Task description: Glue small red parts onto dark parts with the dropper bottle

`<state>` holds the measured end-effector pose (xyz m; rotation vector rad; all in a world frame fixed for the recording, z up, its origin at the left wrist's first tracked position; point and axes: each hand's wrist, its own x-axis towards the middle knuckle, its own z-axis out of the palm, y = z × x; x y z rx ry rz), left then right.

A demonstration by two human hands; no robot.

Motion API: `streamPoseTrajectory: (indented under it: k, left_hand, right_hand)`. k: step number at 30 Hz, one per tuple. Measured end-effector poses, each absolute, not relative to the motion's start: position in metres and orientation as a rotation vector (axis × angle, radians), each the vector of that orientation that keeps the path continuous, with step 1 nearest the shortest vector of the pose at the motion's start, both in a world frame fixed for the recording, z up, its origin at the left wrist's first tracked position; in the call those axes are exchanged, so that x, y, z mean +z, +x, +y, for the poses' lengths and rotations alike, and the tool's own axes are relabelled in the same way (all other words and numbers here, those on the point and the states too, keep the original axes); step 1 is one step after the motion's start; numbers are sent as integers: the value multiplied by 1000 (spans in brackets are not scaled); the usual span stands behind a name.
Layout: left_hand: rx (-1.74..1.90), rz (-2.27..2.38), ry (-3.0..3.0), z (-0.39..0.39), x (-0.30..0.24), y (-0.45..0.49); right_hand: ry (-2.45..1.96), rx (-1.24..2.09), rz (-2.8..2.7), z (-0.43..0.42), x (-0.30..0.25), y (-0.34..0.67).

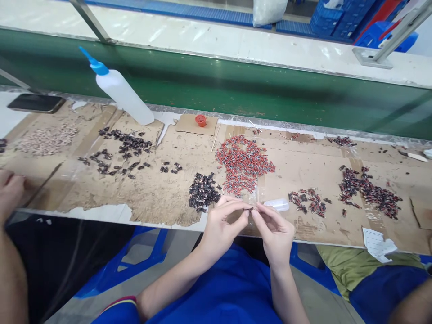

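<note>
My left hand [221,227] and my right hand [275,231] meet at the near edge of the cardboard-covered bench [162,193], fingertips pinched together on one tiny dark part [251,209]. Just beyond my left hand lies a heap of small black parts [202,191]. Behind it spreads a pile of red and grey parts [243,164]. A small clear vial [278,204] lies on its side by my right hand, with mixed red and black pieces [308,200] next to it.
A white squeeze bottle with a blue nozzle [123,92] leans at the back left, a red cap [200,119] behind the red pile. More dark piles [369,191] lie right and scattered black parts [123,148] left. Another person's hand [10,191] rests at far left near a phone [35,103]. A green conveyor belt [236,90] runs behind.
</note>
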<state>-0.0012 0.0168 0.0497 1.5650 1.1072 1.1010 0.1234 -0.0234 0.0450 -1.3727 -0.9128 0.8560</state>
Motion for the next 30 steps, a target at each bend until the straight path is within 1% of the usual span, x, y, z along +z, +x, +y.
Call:
streamPoseTrajectory:
  k: [5, 8, 10, 12, 14, 16, 19, 22, 26, 30]
  left_hand:
    - [1050, 1047, 1595, 17, 46, 3]
    - [919, 1019, 1695, 20, 44, 4]
    - [849, 1113, 1796, 27, 41, -1]
    - [836, 1286, 1899, 37, 36, -11]
    - [853, 1462, 2012, 50, 29, -24]
    - [828, 1558, 2126, 63, 22, -37]
    - [703, 1488, 2288, 76, 17, -51]
    - [562, 1386, 2428, 81, 19, -54]
    - [446, 1359, 2528, 85, 19, -55]
    - [469, 1329, 2514, 88, 8, -57]
  right_hand:
    - [-1444, 733, -1033, -27, 44, 128]
    - [-1489, 655, -1006, -27, 42, 141]
    - [-1566, 523, -932, -28, 40, 156]
    - [-1662, 312, -895, -30, 40, 177]
    - [-1732, 142, -1073, -33, 40, 198]
    - [-1774, 56, -1348, -35, 40, 216]
    - [-1729, 116, -1773, -34, 33, 231]
    - [-1693, 206, -1982, -28, 19, 232]
    - [-1672, 275, -2016, -18, 6, 230]
    - [-1620, 382, -1874, -18, 9, 229]
